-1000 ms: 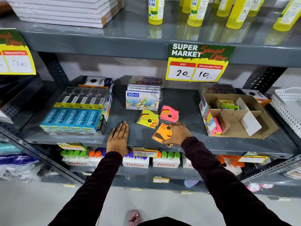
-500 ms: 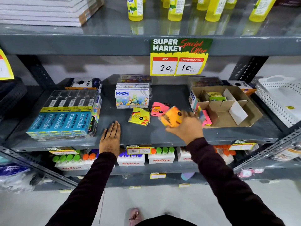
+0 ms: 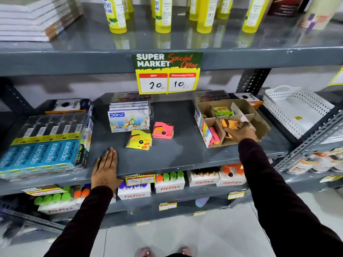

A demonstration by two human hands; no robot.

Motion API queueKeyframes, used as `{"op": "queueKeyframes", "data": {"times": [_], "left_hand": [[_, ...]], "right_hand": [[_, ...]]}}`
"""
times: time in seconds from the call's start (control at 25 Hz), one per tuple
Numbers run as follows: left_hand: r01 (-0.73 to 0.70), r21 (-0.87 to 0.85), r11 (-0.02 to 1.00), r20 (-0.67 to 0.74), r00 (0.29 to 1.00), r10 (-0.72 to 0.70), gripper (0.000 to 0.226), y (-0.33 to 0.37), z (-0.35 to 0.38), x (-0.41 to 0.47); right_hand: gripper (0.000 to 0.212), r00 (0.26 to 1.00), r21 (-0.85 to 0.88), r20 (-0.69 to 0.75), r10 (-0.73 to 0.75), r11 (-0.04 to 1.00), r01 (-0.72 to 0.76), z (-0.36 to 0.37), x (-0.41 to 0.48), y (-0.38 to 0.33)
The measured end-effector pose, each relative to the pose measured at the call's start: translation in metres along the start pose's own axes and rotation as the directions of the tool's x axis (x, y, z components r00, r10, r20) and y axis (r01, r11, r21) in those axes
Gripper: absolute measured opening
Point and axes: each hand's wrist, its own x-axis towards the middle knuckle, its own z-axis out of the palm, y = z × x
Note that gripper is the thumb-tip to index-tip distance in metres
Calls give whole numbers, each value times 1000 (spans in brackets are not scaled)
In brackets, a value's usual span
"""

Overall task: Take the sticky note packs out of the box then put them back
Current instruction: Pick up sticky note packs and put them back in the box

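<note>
The grey painted metal shelf looks smooth and a bit shiny, with small white scuffs. At its right end sits a brown cardboard box, dull and papery, with bare cardboard dividers. The pink paper pack and the yellow paper pack near the shelf's middle have glossy wrap. At the left end, the blue pencil boxes sit under shiny clear plastic. The white plastic basket past the right end looks smooth and full of holes.

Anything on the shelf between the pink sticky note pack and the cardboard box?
No. In the head view, bare grey shelf separates the pink sticky note pack from the cardboard box.
</note>
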Motion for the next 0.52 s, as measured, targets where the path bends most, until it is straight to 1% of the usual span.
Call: {"op": "queueKeyframes", "data": {"times": [0.12, 0.2, 0.28, 0.36, 0.44, 0.52], "left_hand": [[8, 7, 1000, 13, 1000, -8, 112, 1, -2, 0], [10, 10, 1000, 14, 1000, -10, 113, 1, -2, 0], [9, 22, 1000, 15, 1000, -9, 113, 2, -4, 0], [7, 33, 999, 26, 1000, -8, 113, 3, -6, -1], [8, 57, 998, 39, 999, -10, 113, 5, -9, -2], [-12, 97, 995, 107, 994, 1, 113, 5, -14, -1]], "right_hand": [[66, 996, 35, 84, 32, 999, -35, 10, 7, 2], [62, 993, -6, 119, 17, 1000, -16, 17, 8, 4], [52, 991, -62, 132, 20, 998, -12, 23, 7, 4], [46, 994, -138, 107, 32, 990, -17, 26, 1, -1], [43, 999, -180, 42, 13, 984, -5, 26, -10, -14], [40, 996, -189, -32, -87, 979, 79, 24, -25, -34]]}}
